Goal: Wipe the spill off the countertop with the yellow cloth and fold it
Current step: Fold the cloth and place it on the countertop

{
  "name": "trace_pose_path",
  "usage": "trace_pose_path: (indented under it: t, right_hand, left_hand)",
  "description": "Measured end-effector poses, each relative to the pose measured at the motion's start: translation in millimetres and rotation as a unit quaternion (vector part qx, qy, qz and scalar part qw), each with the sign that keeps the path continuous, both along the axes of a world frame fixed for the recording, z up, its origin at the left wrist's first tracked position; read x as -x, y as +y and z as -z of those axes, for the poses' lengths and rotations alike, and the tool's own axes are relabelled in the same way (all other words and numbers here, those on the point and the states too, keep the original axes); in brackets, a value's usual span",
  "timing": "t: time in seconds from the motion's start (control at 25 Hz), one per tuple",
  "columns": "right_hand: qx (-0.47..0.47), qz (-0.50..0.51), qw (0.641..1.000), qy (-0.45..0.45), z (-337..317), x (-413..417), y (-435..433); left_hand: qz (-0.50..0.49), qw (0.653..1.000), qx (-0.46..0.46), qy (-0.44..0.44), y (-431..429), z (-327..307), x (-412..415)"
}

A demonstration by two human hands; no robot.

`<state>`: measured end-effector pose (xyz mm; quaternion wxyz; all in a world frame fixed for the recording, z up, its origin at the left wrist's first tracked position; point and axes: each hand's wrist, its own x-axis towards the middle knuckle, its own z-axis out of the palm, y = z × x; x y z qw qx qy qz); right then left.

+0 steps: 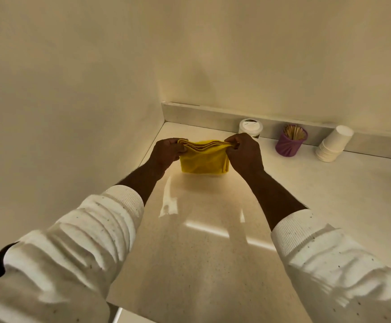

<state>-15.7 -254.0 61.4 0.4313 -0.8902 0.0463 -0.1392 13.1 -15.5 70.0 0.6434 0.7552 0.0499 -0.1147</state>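
The yellow cloth is folded into a small thick rectangle with several layers showing along its top edge. It hangs upright just above the pale countertop, near the corner by the left wall. My left hand pinches its top left corner. My right hand pinches its top right corner. The counter surface below shines with light reflections; I cannot make out a spill on it.
Along the back ledge stand a white lidded jar, a purple cup of wooden sticks and a tilted stack of white paper cups. A wall closes the left side. The counter's front edge runs at the bottom.
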Motion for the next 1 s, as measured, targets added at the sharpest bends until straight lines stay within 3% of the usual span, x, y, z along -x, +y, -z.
trace_pose_path:
  t: [0.12,0.24,0.4,0.52,0.6,0.72,0.84,1.0]
  right_hand:
    - [-0.01,-0.014,0.997,-0.073,3,-16,9]
    - [0.014,-0.032,0.996,-0.086,23,-19,13]
    - [0.078,-0.083,0.98,0.164,69,-6,13]
    - [0.097,-0.094,0.968,0.211,93,1,12]
    - [0.097,-0.081,0.97,0.206,105,-1,14]
    - [0.155,-0.127,0.961,0.191,121,-9,22]
    - [0.273,-0.211,0.915,0.21,138,-11,36]
    - [0.29,-0.197,0.912,0.212,161,-6,49]
  left_hand:
    - [-0.031,0.997,0.071,0.001,2,-1,-24]
    - [-0.065,0.996,0.059,-0.002,6,12,-33]
    - [0.0,0.991,-0.13,0.009,24,67,-25]
    - [0.064,0.942,-0.329,0.014,35,96,-16]
    - [0.071,0.913,-0.402,-0.009,37,105,-16]
    - [0.142,0.869,-0.469,-0.071,31,115,-20]
    - [0.248,0.816,-0.518,-0.068,18,124,-23]
    - [0.3,0.793,-0.527,-0.054,13,143,-27]
